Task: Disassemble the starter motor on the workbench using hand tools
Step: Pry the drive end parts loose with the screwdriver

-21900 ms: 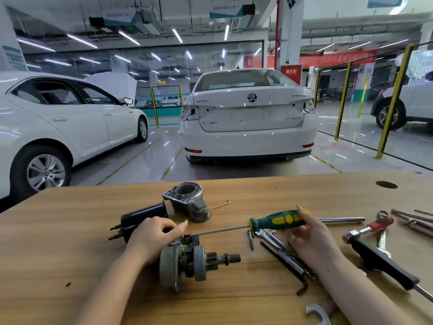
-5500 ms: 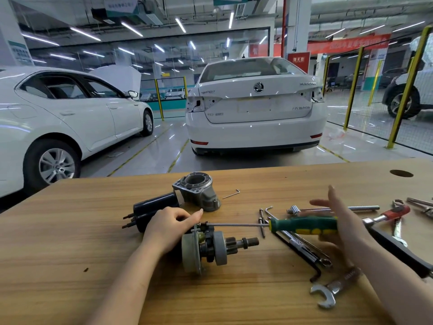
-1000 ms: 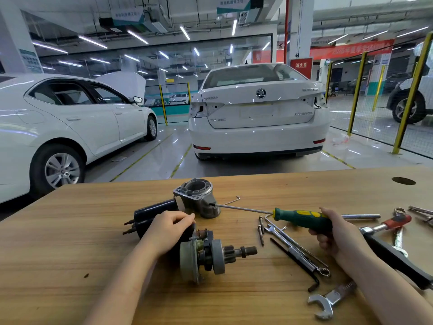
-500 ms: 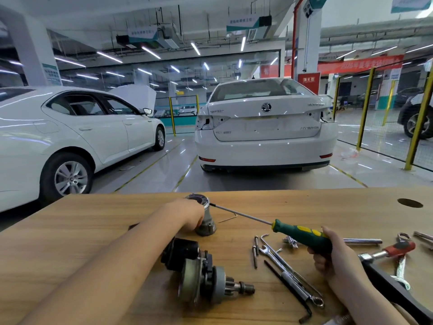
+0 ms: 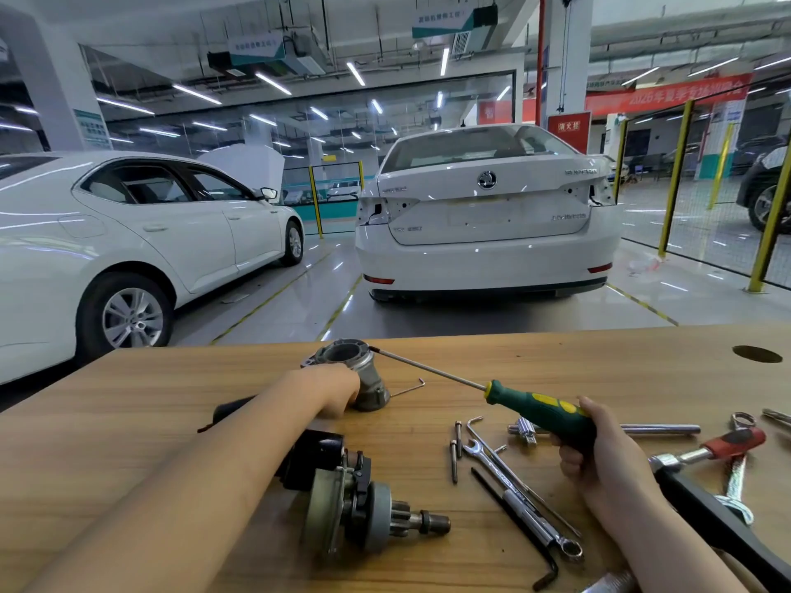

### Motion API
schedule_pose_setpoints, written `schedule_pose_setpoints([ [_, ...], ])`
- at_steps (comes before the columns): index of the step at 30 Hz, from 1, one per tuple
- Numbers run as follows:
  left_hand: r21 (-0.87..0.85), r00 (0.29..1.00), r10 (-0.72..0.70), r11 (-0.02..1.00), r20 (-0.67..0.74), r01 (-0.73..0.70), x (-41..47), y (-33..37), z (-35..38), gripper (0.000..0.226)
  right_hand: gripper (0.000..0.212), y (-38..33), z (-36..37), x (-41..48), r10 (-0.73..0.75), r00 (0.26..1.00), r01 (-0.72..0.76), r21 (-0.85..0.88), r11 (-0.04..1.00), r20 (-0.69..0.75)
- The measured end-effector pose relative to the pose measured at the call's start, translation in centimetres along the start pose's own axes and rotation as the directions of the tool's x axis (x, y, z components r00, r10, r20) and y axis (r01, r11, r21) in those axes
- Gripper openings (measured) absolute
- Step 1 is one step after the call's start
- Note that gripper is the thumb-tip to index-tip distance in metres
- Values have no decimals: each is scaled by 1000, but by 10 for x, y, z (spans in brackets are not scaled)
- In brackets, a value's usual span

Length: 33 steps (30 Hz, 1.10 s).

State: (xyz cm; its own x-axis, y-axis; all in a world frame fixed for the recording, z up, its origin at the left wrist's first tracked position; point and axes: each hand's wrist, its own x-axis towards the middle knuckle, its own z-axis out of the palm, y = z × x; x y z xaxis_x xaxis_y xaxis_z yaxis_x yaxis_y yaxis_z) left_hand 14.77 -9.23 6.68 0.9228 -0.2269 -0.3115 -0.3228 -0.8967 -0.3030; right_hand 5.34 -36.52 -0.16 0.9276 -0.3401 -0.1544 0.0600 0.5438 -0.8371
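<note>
The starter's grey drive-end housing (image 5: 364, 370) stands upright at the bench's far side. My left hand (image 5: 331, 389) wraps its near side. My right hand (image 5: 599, 451) grips a green and yellow screwdriver (image 5: 539, 410); its long shaft slants up to the left and the tip touches the housing's rim. The starter's inner assembly with pinion gear and shaft (image 5: 372, 515) lies on its side near the front edge. A black solenoid body (image 5: 231, 410) shows partly behind my left forearm.
Loose on the wooden workbench (image 5: 128, 421) lie two long bolts (image 5: 456, 447), a combination spanner (image 5: 522, 502), a black hex key (image 5: 518, 532), a thin wire hook (image 5: 411, 389), a chrome bar (image 5: 659, 430), a red-handled ratchet (image 5: 723, 442) and a black-handled tool (image 5: 719, 524). White cars stand beyond.
My left hand left the inner assembly and reached forward to the grey housing. The screwdriver tip swung from the assembly up to the housing's rim. The head tilted up and leaned in.
</note>
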Motion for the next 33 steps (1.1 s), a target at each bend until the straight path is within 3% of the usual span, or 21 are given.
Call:
schedule_pose_setpoints([
  [13, -7, 999, 40, 999, -22, -40, -2, 9, 6, 18, 20, 0, -1, 2, 23, 999, -22, -14, 1000, 27],
  [16, -22, 995, 101, 995, 6, -101, -6, 17, 0, 18, 20, 0, -1, 1, 21, 999, -21, 4, 1000, 27],
  [22, -216, 950, 305, 925, -70, -313, -19, 55, -33, 15, 21, -1, -1, 0, 32, 999, -32, 16, 999, 35],
  [26, -239, 887, 461, 865, 28, -442, -23, 96, -42, 18, 21, -2, 0, 0, 33, 999, -34, 19, 999, 33],
  [29, -243, 866, 495, 849, 62, -468, -19, 116, -40, 20, 22, -2, 0, -1, 33, 999, -34, 18, 999, 31],
  [33, -241, 877, 479, 847, -40, -474, -12, 123, -34, 24, 22, -3, 1, -2, 33, 999, -34, 32, 999, 25],
])
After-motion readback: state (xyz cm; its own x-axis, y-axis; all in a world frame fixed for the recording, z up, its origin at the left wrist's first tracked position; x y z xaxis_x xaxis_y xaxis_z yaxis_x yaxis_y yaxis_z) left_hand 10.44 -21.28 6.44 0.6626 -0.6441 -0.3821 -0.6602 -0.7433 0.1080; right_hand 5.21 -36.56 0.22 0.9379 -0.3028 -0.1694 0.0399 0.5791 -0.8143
